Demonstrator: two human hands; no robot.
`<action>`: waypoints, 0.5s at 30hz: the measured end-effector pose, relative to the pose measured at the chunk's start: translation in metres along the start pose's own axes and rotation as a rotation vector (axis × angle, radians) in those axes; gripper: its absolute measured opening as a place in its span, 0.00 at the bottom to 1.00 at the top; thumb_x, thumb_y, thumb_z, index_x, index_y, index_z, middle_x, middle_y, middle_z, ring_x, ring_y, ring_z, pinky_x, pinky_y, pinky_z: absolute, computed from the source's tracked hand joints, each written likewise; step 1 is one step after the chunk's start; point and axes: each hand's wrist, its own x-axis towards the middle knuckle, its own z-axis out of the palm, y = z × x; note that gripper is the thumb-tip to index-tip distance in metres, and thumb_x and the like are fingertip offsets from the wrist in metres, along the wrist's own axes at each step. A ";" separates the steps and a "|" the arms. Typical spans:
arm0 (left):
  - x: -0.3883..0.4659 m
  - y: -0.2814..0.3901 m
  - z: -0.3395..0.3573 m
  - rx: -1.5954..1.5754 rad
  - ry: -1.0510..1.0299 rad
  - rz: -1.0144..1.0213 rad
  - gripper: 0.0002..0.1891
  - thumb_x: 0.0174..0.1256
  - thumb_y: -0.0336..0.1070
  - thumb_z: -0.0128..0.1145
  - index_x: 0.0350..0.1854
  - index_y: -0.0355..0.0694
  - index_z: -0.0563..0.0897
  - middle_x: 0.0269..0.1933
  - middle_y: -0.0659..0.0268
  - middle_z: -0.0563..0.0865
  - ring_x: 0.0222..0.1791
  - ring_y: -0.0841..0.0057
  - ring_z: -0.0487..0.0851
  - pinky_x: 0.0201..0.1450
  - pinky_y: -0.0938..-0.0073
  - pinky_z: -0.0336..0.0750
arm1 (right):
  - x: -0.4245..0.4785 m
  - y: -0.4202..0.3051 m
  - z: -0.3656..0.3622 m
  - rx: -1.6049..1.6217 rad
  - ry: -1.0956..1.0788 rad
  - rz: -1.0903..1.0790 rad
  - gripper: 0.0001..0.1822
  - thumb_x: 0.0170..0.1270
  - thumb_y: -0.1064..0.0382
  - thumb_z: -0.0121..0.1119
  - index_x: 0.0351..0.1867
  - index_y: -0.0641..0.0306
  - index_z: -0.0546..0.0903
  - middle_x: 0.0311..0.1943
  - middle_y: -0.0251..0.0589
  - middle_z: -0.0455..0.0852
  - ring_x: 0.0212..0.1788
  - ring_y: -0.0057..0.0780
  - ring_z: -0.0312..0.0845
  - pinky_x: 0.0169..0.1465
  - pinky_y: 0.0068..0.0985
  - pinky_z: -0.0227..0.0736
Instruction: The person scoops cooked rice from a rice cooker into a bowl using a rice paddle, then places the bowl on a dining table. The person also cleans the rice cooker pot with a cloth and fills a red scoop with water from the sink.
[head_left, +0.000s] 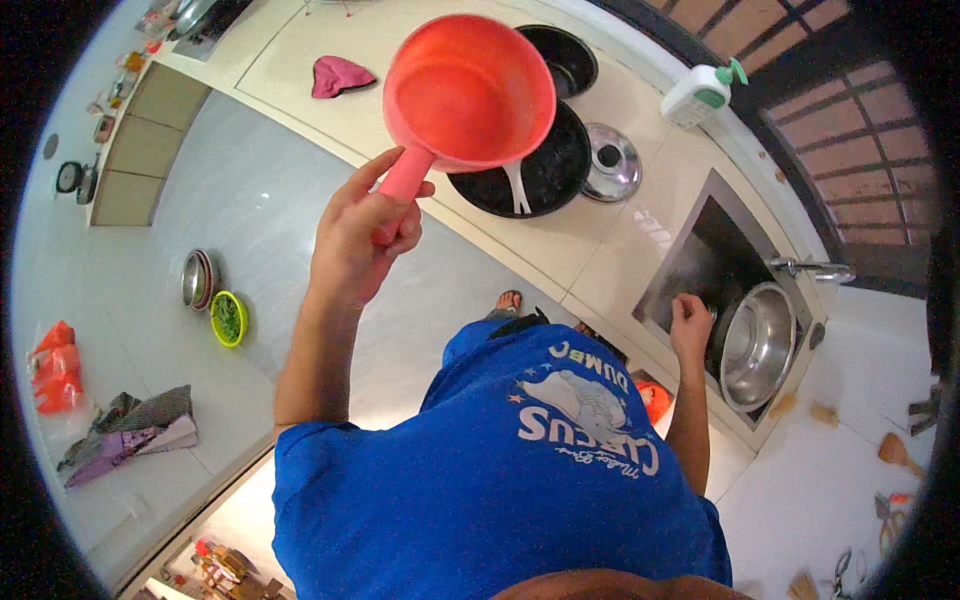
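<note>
My left hand (360, 232) grips the handle of a red plastic dipper (469, 90), raised over the counter. The dipper's mouth faces me, and I see no contents in it. Behind it, partly hidden, sits a black pan (555, 165) with a whitish utensil handle (516, 187) across it. My right hand (691, 324) hangs over the dark sink (709, 232) with its fingers curled together. Whether those fingers hold anything is unclear. Beside that hand, a stainless steel basin (759, 346) rests at the sink's near end, below the faucet (814, 268).
Another black pan (562, 60), a glass lid (611, 163) and a pink cloth (339, 76) lie on the counter (600, 247). A white pump bottle (697, 97) stands by the barred window. On the floor are metal bowls (196, 279) and a yellow-green basket (228, 319) of greens.
</note>
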 end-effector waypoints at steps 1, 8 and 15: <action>0.006 0.000 -0.008 -0.207 -0.011 -0.012 0.35 0.58 0.30 0.53 0.70 0.22 0.66 0.47 0.48 0.84 0.24 0.82 0.71 0.24 0.83 0.63 | 0.000 -0.003 -0.001 -0.018 0.004 -0.025 0.12 0.67 0.63 0.66 0.47 0.69 0.85 0.37 0.46 0.90 0.40 0.33 0.87 0.47 0.29 0.79; 0.138 -0.003 -0.080 -0.260 0.089 0.150 0.22 0.73 0.37 0.47 0.63 0.27 0.68 0.50 0.43 0.85 0.24 0.80 0.72 0.19 0.86 0.65 | 0.003 -0.021 -0.005 -0.080 -0.027 -0.066 0.11 0.67 0.63 0.65 0.44 0.70 0.85 0.36 0.47 0.90 0.38 0.34 0.87 0.45 0.29 0.79; 0.271 -0.056 -0.107 -0.181 0.118 0.131 0.08 0.73 0.36 0.49 0.43 0.36 0.74 0.40 0.45 0.86 0.17 0.80 0.68 0.17 0.82 0.59 | -0.017 -0.011 -0.008 -0.116 0.005 -0.069 0.10 0.66 0.62 0.66 0.42 0.66 0.86 0.36 0.48 0.89 0.39 0.38 0.86 0.45 0.33 0.79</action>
